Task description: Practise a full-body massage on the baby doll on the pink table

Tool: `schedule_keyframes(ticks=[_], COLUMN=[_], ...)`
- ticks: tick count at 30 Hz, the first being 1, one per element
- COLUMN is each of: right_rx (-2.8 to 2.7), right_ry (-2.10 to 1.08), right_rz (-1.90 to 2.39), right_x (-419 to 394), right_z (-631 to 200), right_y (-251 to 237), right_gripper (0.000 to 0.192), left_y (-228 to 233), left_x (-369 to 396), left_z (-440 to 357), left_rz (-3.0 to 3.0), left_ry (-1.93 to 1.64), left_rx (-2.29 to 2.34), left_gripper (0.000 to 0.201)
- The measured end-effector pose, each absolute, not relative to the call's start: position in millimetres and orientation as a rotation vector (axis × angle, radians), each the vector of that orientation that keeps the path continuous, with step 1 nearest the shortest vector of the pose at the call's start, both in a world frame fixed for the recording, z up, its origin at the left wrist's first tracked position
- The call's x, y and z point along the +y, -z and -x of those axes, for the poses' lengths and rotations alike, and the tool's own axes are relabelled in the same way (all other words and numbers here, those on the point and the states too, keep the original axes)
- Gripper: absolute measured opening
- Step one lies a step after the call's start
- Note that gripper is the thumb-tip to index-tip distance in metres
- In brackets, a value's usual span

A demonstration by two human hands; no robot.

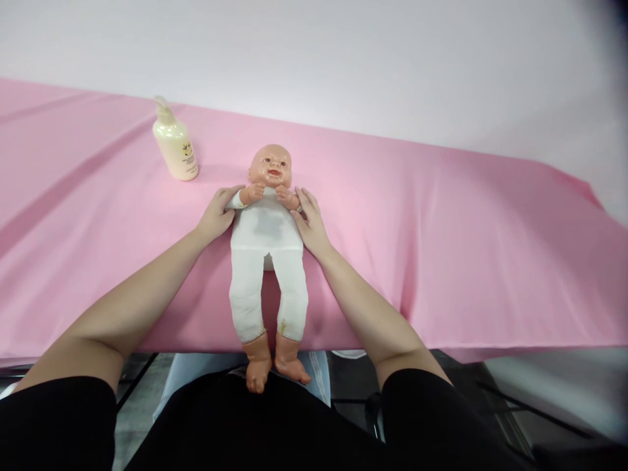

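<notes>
A baby doll (267, 226) with a white cloth body lies face up, its head pointing away from me and its feet hanging past the table's front edge towards my lap. My left hand (218, 212) is closed around the doll's upper arm and side at the left, the thumb near its chest. On the other side, my right hand (311, 224) holds the doll's right-side arm, fingers bent over it and thumb against the torso. The undersides of both hands are hidden. A greyish patch marks the chest, and yellowish stains show near the ankles.
A cream-coloured pump bottle (177, 147) stands upright to the left of the doll's head. Pink cloth (471, 261) with folds covers the table. Behind it rises a white wall (343, 65). Dark metal legs show below the front edge.
</notes>
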State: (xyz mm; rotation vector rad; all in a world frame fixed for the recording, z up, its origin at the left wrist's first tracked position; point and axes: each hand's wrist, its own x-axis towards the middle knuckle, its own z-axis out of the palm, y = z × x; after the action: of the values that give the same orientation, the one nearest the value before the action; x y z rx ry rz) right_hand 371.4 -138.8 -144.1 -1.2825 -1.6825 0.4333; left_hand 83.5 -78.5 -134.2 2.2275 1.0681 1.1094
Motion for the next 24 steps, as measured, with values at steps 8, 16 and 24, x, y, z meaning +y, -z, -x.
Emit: schedule_keyframes(ticks=[8, 16, 24], right_rx=[-1.707, -1.721, -1.642], right_ry=[-0.435, -0.454, -0.453], right_rz=[1.283, 1.262, 1.210], right_x=[-142.2, -139.0, -141.9], right_z=[-371.5, -373.2, -370.5], right_y=[138.7, 143.8, 137.2], right_gripper=[0.059, 0.058, 0.058], left_y=[134.5, 134.0, 133.6], left_x=[-79.2, -79.4, -78.0], left_z=[-84.0, -84.0, -82.9], left_rz=[-2.230, -2.237, -2.195], left_ry=[-1.120, -1.114, -1.132], left_rx=[1.066, 1.065, 1.051], left_gripper=[0.073, 0.073, 0.073])
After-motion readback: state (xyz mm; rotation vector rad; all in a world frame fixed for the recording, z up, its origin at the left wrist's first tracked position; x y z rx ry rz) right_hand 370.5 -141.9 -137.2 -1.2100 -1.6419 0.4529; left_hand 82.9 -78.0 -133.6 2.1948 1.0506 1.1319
